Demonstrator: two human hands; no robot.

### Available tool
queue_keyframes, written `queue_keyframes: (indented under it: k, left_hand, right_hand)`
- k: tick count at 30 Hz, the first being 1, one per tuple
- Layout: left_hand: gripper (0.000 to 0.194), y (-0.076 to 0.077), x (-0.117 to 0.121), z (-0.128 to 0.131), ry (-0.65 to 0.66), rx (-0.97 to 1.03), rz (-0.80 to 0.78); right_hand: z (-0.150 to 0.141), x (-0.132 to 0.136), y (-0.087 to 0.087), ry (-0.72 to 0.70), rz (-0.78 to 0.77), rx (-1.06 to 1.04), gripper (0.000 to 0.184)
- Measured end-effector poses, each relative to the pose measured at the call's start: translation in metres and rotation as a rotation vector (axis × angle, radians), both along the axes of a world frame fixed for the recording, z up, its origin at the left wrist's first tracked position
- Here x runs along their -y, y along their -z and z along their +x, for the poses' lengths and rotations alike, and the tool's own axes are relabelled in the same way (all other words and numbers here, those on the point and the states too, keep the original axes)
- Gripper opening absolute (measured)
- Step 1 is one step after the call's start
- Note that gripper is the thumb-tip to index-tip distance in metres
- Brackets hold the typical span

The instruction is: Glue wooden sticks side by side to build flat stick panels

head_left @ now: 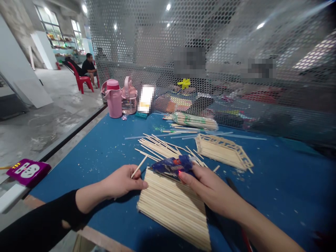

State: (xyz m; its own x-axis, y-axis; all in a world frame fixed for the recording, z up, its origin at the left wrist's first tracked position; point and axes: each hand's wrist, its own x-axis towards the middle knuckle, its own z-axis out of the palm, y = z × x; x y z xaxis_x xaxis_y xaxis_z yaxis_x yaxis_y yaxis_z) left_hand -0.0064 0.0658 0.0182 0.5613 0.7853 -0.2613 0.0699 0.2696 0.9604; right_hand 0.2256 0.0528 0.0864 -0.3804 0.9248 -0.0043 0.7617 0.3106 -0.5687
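My left hand (127, 182) pinches a short wooden stick (139, 167), which slants up to the right. Its thumb rests at the left edge of a flat panel of wooden sticks (174, 206) laid side by side. In my right hand (206, 182) is a blue hot glue gun (172, 165), held over the panel's far edge. The gun's nozzle points left, close to the panel's upper left corner, and a red light glows by my thumb. Loose wooden sticks (160, 145) lie scattered just beyond the gun.
A small stick-built piece with a raised border (223, 150) lies at the right. Behind are a bagged bundle of sticks (195, 120), a pink flask (114, 99), a clear bottle (129, 99) and a propped phone (146, 99). Perforated metal mesh (157, 45) borders the table; a purple power strip (28, 172) sits left.
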Motion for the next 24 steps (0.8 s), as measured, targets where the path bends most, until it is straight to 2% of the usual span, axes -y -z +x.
queue_keyframes:
  k: [6,12,18,24]
  left_hand:
    - [0.039,-0.001,0.0,0.001,0.003,-0.002,-0.016]
    - [0.038,-0.004,-0.001,-0.001,-0.021,-0.03,0.02]
    - [0.036,-0.01,-0.001,-0.004,-0.006,-0.114,0.004]
    - [0.044,-0.006,0.0,-0.004,-0.005,-0.105,-0.022]
  right_hand:
    - [-0.002,0.0,0.0,0.028,0.011,-0.005,0.035]
    - [0.006,0.004,0.002,0.085,-0.031,-0.135,0.034]
    - [0.043,0.019,0.003,0.239,-0.187,-0.398,0.041]
    - [0.083,0.045,-0.009,0.371,-0.226,-0.266,0.048]
